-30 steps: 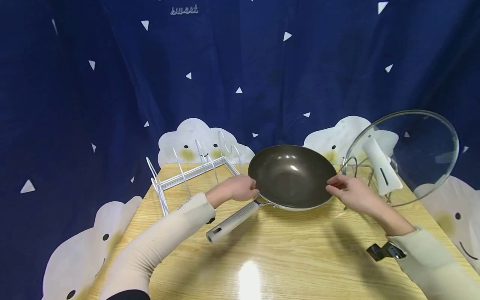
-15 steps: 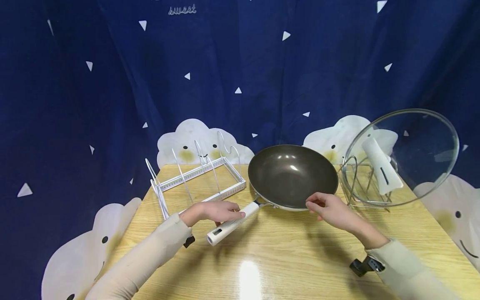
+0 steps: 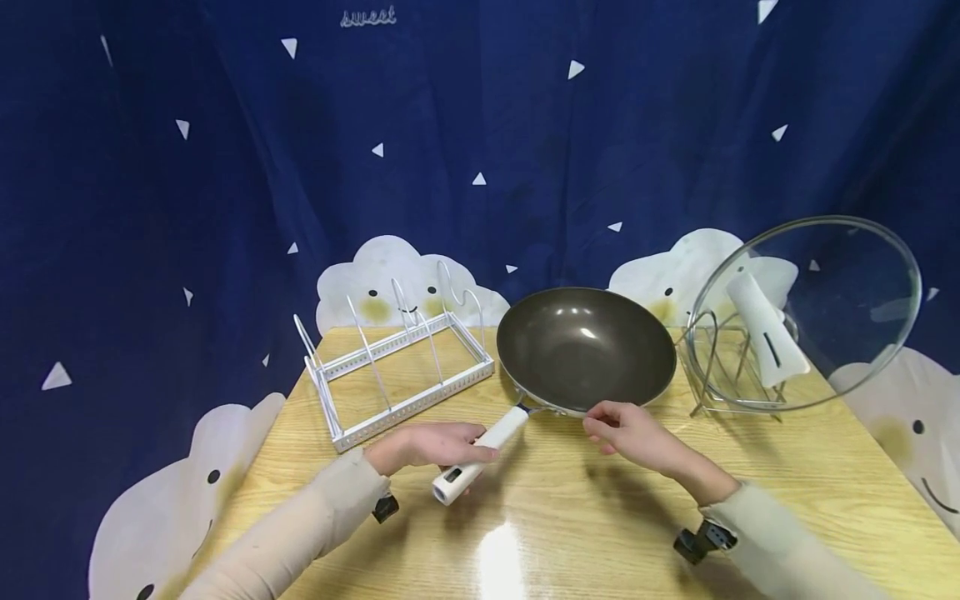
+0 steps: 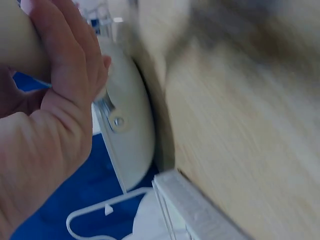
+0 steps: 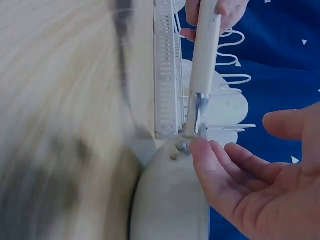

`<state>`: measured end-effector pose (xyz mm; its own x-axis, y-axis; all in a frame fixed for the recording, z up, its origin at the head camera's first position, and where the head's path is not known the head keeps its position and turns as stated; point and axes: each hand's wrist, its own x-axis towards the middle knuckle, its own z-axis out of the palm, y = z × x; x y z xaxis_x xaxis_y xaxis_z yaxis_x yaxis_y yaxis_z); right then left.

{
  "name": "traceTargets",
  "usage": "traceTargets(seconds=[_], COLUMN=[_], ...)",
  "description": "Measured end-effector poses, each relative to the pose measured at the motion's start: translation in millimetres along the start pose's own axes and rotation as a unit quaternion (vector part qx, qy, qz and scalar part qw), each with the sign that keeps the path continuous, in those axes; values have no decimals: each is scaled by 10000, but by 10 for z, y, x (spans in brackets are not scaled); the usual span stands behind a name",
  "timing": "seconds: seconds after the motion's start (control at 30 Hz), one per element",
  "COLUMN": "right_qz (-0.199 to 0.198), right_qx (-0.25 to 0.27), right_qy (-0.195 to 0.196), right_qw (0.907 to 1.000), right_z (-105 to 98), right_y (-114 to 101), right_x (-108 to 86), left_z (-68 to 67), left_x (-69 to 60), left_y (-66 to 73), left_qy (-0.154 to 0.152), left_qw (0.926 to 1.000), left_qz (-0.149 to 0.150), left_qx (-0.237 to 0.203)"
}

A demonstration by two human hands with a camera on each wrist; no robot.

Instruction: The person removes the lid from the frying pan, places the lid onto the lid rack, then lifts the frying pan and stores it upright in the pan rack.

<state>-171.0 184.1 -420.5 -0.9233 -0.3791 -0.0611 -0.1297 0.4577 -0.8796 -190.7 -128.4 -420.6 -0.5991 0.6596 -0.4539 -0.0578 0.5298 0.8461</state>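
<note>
A dark-lined wok point(image 3: 585, 350) with a pale outside point(image 4: 131, 115) rests on the table, its white handle point(image 3: 487, 450) angled toward the near left. My left hand point(image 3: 442, 444) grips that handle, fingers wrapped round it, as the left wrist view point(image 4: 60, 80) also shows. My right hand point(image 3: 637, 433) is at the wok's near rim, just right of the handle joint. In the right wrist view the fingers of that hand point(image 5: 250, 185) are loosely bent, thumb apart, beside the wok's outer wall point(image 5: 172, 195); whether they touch it I cannot tell.
A white wire rack point(image 3: 405, 408) stands on the table point(image 3: 600, 550) left of the wok. To the right, a metal wire rack point(image 3: 738, 404) holds a large glass lid point(image 3: 847, 308) with a white handle point(image 3: 765, 329). A blue curtain point(image 3: 480, 108) hangs behind.
My left hand has moved from the wok's left rim down to the handle and taken hold of it. My right hand has moved left along the rim, from the right side to the near edge.
</note>
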Motion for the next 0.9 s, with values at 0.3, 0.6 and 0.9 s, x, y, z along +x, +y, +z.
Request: traceTargets(seconds=[0.3, 0.6, 0.9], right_qz=[358, 717, 1078], right_qx=[997, 1721, 2104], right_qy=[-317, -404, -484], right_qw=[9939, 9816, 9705], right_z=[197, 422, 515], right_y=[27, 39, 111], right_x=[80, 202, 298], left_z=[335, 621, 758], left_x=[46, 125, 151], left_y=[112, 217, 260], left_qy=[388, 326, 383], left_qw=[9991, 9964, 9943], left_qz=[76, 327, 245], left_qx=[-179, -709, -967])
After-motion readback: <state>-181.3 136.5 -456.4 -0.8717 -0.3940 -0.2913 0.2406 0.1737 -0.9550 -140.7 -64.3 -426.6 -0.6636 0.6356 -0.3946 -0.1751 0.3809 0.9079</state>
